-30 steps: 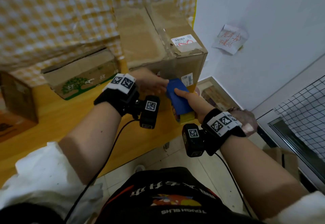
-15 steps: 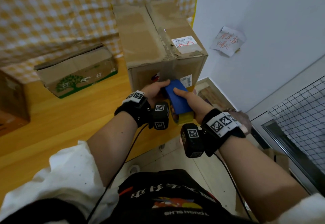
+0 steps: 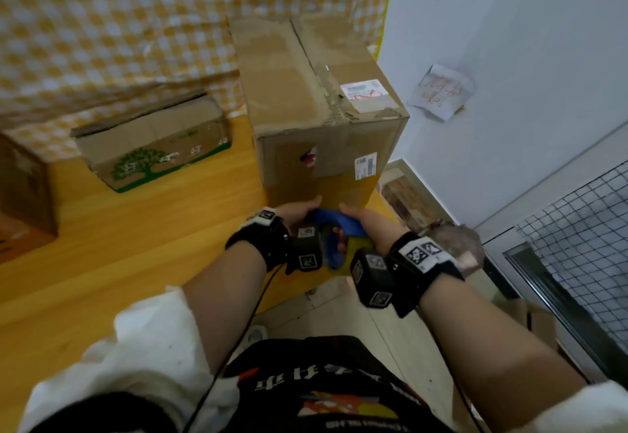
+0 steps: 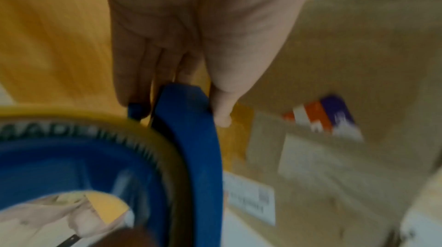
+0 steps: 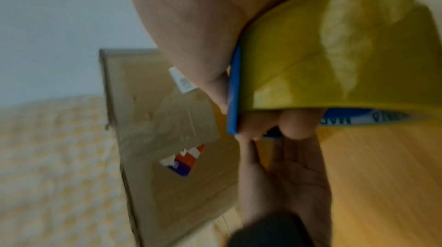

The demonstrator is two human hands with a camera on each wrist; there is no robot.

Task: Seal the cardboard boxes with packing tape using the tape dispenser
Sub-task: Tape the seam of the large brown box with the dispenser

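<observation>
Both hands meet low against the near face of the tall cardboard box (image 3: 326,99), just above the table edge. Right hand (image 3: 365,225) wraps the blue tape dispenser (image 3: 339,223): fingers curled through the frame, thumb along its side, seen clearly in the right wrist view. Yellow tape roll (image 5: 339,52) sits in the dispenser, directly under the right palm.

Left hand (image 3: 299,211) is at the dispenser's front tip. In the left wrist view its fingers (image 4: 143,66) and thumb close on the blue nose of the frame from either side, a pinch. Left and right fingertips touch each other there.

The tall box stands upright just beyond the hands, top seam rough with old tape, white shipping label (image 3: 365,92) on the top right flap, a small red-white-blue sticker (image 4: 322,117) on the near face above the hands.

Left of the left hand, well apart, a low box with a green tree print (image 3: 153,147) lies on the yellow wooden table (image 3: 119,245). Checked yellow cloth (image 3: 119,24) hangs behind both boxes. Right of the right hand, a paper note (image 3: 441,92) on the white wall.
</observation>
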